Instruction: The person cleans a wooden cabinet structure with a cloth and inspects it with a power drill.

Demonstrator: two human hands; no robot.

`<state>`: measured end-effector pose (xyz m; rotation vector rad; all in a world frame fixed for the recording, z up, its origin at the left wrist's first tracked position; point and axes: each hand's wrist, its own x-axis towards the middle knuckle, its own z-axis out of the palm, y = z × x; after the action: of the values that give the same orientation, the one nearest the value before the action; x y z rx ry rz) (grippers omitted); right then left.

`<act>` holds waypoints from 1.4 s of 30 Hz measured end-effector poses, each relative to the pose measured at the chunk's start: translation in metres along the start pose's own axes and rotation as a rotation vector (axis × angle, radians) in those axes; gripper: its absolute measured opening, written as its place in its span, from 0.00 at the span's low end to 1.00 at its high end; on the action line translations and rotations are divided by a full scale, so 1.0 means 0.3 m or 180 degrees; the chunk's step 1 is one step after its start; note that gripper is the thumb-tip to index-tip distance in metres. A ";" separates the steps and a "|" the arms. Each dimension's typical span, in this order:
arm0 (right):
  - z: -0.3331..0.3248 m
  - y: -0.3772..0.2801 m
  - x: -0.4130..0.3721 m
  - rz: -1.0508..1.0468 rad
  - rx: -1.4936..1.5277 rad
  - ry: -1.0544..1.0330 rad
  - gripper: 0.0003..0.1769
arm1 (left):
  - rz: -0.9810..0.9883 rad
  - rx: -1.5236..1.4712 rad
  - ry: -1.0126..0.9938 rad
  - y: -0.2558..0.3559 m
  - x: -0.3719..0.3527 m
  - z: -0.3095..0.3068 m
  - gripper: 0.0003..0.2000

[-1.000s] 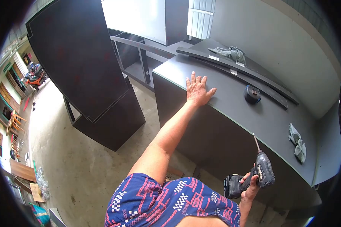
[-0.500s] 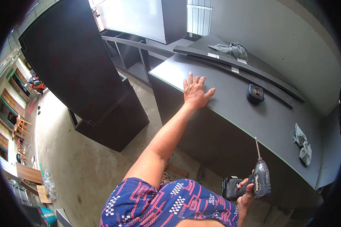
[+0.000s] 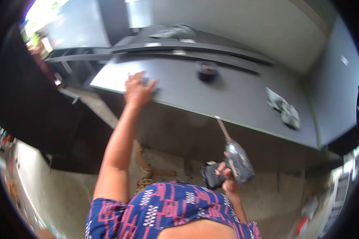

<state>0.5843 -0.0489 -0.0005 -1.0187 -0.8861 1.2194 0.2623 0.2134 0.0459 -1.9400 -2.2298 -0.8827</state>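
Drill (image 3: pixel 238 162) is sitting clenched in right hand (image 3: pixel 228 178), low in front of the panel (image 3: pixel 235 93), bit (image 3: pixel 222 128) pointing up at its front edge; I'm not seeing whether the tip is touching. Left hand (image 3: pixel 139 89) is lying flat and released on the panel top near the edge. Tape (image 3: pixel 206 71) and rags (image 3: pixel 284 108) are lying farther along it.

Furniture workshop: unfinished dark cabinets (image 3: pixel 227 131), cordless drill (image 3: pixel 233 165).

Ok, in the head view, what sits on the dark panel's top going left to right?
First the left hand near the dark panel's left end → tape measure → crumpled grey cloth. The drill in the right hand hangs below the front edge, not on top.
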 end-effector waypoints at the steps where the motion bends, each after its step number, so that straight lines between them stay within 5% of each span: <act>1: -0.016 0.016 0.001 -0.0055 0.0004 -0.0058 0.29 | 0.0027 0.0050 0.0133 -0.004 -0.001 0.009 0.32; 4: -0.036 0.017 0.002 -0.0261 -0.0089 -0.0104 0.23 | 0.0048 0.0253 0.0104 -0.018 0.006 0.009 0.33; 11: -0.065 -0.033 -0.038 -0.0281 0.0127 0.0482 0.30 | -0.0021 0.0233 0.0092 -0.047 0.009 0.005 0.34; 12: -0.096 -0.026 -0.040 -0.0330 -0.0077 0.0558 0.50 | -0.0013 0.0252 0.0104 -0.049 0.009 0.003 0.34; 18: -0.130 -0.060 -0.049 -0.0483 -0.0170 0.1125 0.50 | 0.0104 0.0211 0.0160 -0.093 0.034 0.033 0.35; 26: -0.142 -0.020 -0.033 -0.0549 -0.0732 0.0961 0.51 | 0.0272 0.0401 0.0284 -0.161 0.074 0.072 0.39; 27: -0.140 -0.020 -0.035 -0.0562 -0.0758 0.0975 0.51 | 0.0397 0.0589 0.0457 -0.164 0.074 0.078 0.31; 34: -0.168 -0.004 -0.045 -0.0635 -0.0820 0.1035 0.54 | 0.1068 0.0925 0.0779 -0.169 0.066 0.091 0.20; 37: -0.178 0.012 -0.051 -0.0596 -0.0652 0.1137 0.58 | 0.1099 0.0980 -0.0037 -0.183 0.036 0.065 0.32; 42: -0.194 0.035 -0.051 -0.0724 -0.0607 0.1037 0.53 | -0.0053 0.0091 0.0007 -0.072 0.023 -0.005 0.35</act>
<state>0.6335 -0.0712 -0.0289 -1.1935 -0.8439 0.7616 0.2405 0.2179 0.0418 -1.9098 -2.2479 -0.8496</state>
